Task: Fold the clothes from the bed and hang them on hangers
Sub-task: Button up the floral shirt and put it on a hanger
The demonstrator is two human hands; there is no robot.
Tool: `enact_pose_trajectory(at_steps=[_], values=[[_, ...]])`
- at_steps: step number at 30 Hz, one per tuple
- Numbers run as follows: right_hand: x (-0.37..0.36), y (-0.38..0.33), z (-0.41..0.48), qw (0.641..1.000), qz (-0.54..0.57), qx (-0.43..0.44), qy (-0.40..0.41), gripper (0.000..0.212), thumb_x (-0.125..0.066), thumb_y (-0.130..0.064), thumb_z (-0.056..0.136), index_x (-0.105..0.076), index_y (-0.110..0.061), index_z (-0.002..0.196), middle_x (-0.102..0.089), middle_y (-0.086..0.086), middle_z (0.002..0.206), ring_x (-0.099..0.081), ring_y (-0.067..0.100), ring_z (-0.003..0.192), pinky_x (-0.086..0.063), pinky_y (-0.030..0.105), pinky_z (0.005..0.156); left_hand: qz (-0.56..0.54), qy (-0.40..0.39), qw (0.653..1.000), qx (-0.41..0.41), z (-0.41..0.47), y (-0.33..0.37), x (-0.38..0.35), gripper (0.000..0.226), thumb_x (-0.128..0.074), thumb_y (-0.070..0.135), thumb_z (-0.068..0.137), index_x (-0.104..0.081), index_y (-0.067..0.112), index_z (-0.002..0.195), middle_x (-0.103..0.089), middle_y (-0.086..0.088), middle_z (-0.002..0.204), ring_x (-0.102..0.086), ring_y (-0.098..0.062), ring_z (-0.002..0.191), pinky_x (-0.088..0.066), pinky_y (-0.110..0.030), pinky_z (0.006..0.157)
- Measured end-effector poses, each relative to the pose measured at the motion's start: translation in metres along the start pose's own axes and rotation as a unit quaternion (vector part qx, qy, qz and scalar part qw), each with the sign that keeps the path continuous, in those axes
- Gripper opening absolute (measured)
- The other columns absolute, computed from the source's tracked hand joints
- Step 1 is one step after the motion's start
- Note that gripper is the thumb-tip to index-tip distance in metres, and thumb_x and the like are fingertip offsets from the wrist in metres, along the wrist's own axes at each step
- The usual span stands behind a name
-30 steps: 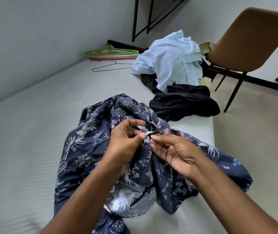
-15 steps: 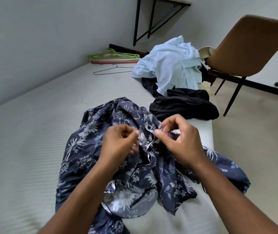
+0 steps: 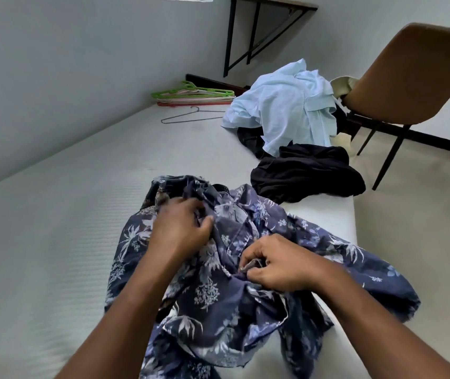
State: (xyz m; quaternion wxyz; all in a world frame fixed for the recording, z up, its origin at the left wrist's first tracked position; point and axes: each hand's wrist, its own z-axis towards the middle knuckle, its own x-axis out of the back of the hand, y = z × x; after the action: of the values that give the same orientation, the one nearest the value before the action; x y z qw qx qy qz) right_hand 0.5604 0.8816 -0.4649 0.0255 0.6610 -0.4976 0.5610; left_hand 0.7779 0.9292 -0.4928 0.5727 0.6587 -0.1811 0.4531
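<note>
Dark navy thin woven shirt with a pale floral print point(image 3: 210, 294), crumpled in a heap against the near right edge of the white textured mattress of the bed point(image 3: 54, 242), one side spilling over that edge. The left hand point(image 3: 182, 228) grips a bunch of cloth at the top of the heap. The right hand point(image 3: 281, 266) pinches a narrow hemmed edge lower down. The fabric appears light, limp and non-slippery, so it will sag wherever unsupported. Stitched edges, collar and shoulder seams offer the firmest hold. Farther along the right edge lies a black crumpled garment point(image 3: 308, 173). Beyond it, a pale blue shirt point(image 3: 286, 110). At the far edge are stacked green and pink plastic hangers point(image 3: 193, 95) and one wire hanger point(image 3: 191, 116).
</note>
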Motion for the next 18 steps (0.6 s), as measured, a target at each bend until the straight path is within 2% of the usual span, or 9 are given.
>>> enact_pose_trajectory(at_steps=[1, 3, 4, 6, 8, 11, 13, 16, 18], values=[[-0.001, 0.002, 0.000, 1.000, 0.003, -0.001, 0.019, 0.013, -0.066, -0.039, 0.087, -0.076, -0.032, 0.088, -0.076, -0.008, 0.086, -0.065, 0.006, 0.070, -0.061, 0.042, 0.067, 0.037, -0.077, 0.996, 0.011, -0.001, 0.001, -0.004, 0.026, -0.062, 0.046, 0.097, -0.070, 0.028, 0.115, -0.068, 0.003, 0.106, -0.067, -0.017, 0.086, -0.060, -0.037, 0.080], [-0.001, 0.006, 0.000, 0.998, 0.023, 0.009, 0.056, 0.030, -0.067, -0.066, 0.085, -0.076, -0.038, 0.092, -0.074, -0.017, 0.099, -0.068, 0.000, 0.092, -0.058, 0.038, 0.082, 0.129, -0.154, 0.980, 0.011, 0.000, 0.002, -0.005, 0.028, -0.060, 0.046, 0.098, -0.072, 0.021, 0.100, -0.072, -0.004, 0.095, -0.068, -0.021, 0.078, -0.059, -0.034, 0.070], [0.001, 0.006, 0.001, 0.995, 0.046, 0.023, 0.081, 0.038, -0.064, -0.074, 0.085, -0.076, -0.039, 0.093, -0.074, -0.019, 0.103, -0.068, 0.000, 0.098, -0.055, 0.037, 0.088, 0.144, -0.169, 0.975, 0.016, 0.001, 0.001, -0.002, 0.032, -0.060, 0.046, 0.098, -0.071, 0.017, 0.090, -0.071, -0.005, 0.087, -0.067, -0.021, 0.073, -0.056, -0.031, 0.063], [0.003, 0.009, 0.004, 0.980, 0.099, 0.059, 0.165, 0.042, -0.060, -0.074, 0.090, -0.077, -0.036, 0.094, -0.076, -0.015, 0.098, -0.070, 0.002, 0.092, -0.057, 0.039, 0.086, 0.119, -0.179, 0.976, 0.038, 0.004, 0.001, 0.008, 0.041, -0.062, 0.049, 0.098, -0.067, 0.016, 0.075, -0.065, -0.002, 0.071, -0.058, -0.015, 0.059, -0.042, -0.025, 0.050], [0.009, 0.013, 0.019, 0.953, 0.145, 0.070, 0.258, 0.041, -0.057, -0.069, 0.094, -0.077, -0.033, 0.096, -0.076, -0.008, 0.090, -0.071, 0.010, 0.085, -0.057, 0.043, 0.083, 0.127, -0.133, 0.982, 0.045, 0.014, 0.003, 0.020, 0.048, -0.065, 0.055, 0.094, -0.068, 0.013, 0.070, -0.063, -0.001, 0.063, -0.058, -0.017, 0.056, -0.036, -0.025, 0.048], [0.039, 0.017, 0.092, 0.940, 0.129, 0.061, 0.311, 0.028, -0.061, -0.060, 0.095, -0.075, -0.036, 0.103, -0.075, -0.009, 0.087, -0.070, 0.005, 0.081, -0.058, 0.035, 0.082, 0.132, 0.016, 0.991, 0.022, 0.078, 0.004, 0.034, 0.043, -0.063, 0.051, 0.092, -0.071, 0.011, 0.077, -0.068, -0.008, 0.074, -0.068, -0.030, 0.073, -0.050, -0.031, 0.061], [0.064, 0.017, 0.157, 0.947, 0.083, 0.057, 0.305, 0.021, -0.067, -0.050, 0.094, -0.073, -0.035, 0.106, -0.074, -0.012, 0.087, -0.069, 0.002, 0.081, -0.057, 0.031, 0.084, 0.138, 0.089, 0.986, 0.001, 0.139, 0.001, 0.039, 0.036, -0.061, 0.044, 0.093, -0.071, 0.011, 0.082, -0.069, -0.011, 0.081, -0.067, -0.035, 0.080, -0.047, -0.033, 0.065], [0.096, 0.019, 0.265, 0.966, 0.012, 0.041, 0.255, 0.021, -0.069, -0.047, 0.092, -0.069, -0.033, 0.107, -0.073, -0.011, 0.099, -0.069, 0.012, 0.096, -0.054, 0.034, 0.090, 0.118, 0.062, 0.991, 0.012, 0.239, -0.023, 0.031, 0.026, -0.065, 0.040, 0.090, -0.073, 0.018, 0.103, -0.073, -0.012, 0.108, -0.065, -0.035, 0.104, -0.049, -0.034, 0.079], [0.103, 0.024, 0.318, 0.977, -0.053, 0.023, 0.204, 0.032, -0.068, -0.044, 0.092, -0.067, -0.028, 0.119, -0.069, 0.001, 0.116, -0.064, 0.023, 0.112, -0.052, 0.039, 0.098, 0.143, -0.021, 0.987, 0.067, 0.285, -0.053, 0.017, 0.051, -0.070, 0.046, 0.087, -0.061, 0.024, 0.133, -0.060, -0.015, 0.139, -0.053, -0.036, 0.129, -0.046, -0.042, 0.102]])
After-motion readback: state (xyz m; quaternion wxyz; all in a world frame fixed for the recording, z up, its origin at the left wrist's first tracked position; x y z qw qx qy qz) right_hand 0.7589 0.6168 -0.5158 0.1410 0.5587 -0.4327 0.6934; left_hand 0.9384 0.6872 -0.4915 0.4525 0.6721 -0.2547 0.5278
